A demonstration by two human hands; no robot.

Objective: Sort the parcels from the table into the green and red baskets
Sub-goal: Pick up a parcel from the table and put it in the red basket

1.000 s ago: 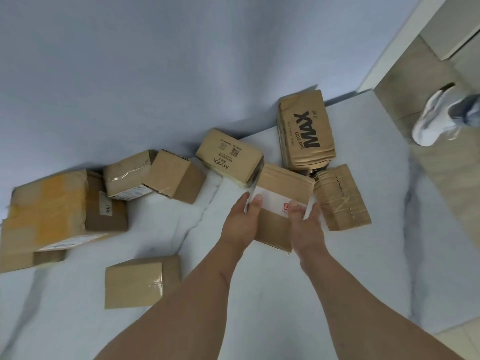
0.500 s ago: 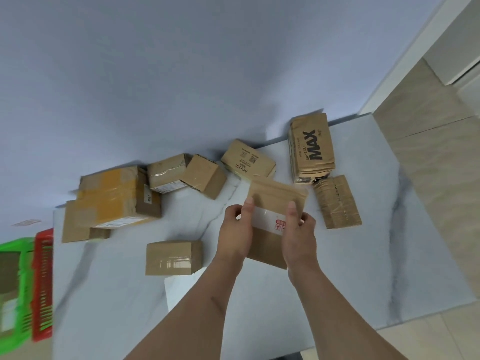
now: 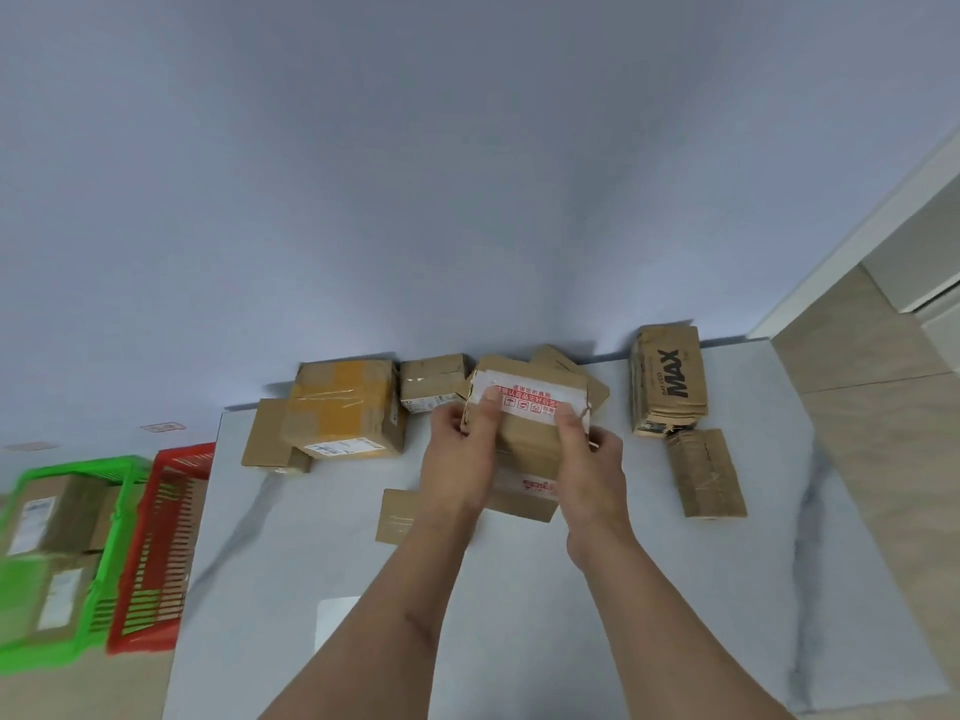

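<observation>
Head view: I hold one parcel point(image 3: 524, 439) lifted above the table point(image 3: 649, 589), my left hand point(image 3: 457, 459) curled round its left edge with the thumb pressed on the white label, my right hand point(image 3: 589, 459) gripping the right edge in the same way, so both hands are clamped on the box with its red-printed label facing me. From the held parcel, the yellow-taped box point(image 3: 345, 407) lies at 9 o'clock, a small carton point(image 3: 431, 381) at 10 o'clock, the MAX carton point(image 3: 670, 381) at 2 o'clock and a crumpled wrapped parcel point(image 3: 706, 475) at 3 o'clock; a flat box point(image 3: 397, 517) lies at 8 o'clock, partly behind my left wrist. The green basket point(image 3: 78, 470), with parcels already inside, and the red basket point(image 3: 182, 459) beside it stand on the floor off the table's left end, toward 9 o'clock. I judge the step in hand to be reading the label; the next move calls for choosing a basket and carrying the parcel left, clear of the table edge.
</observation>
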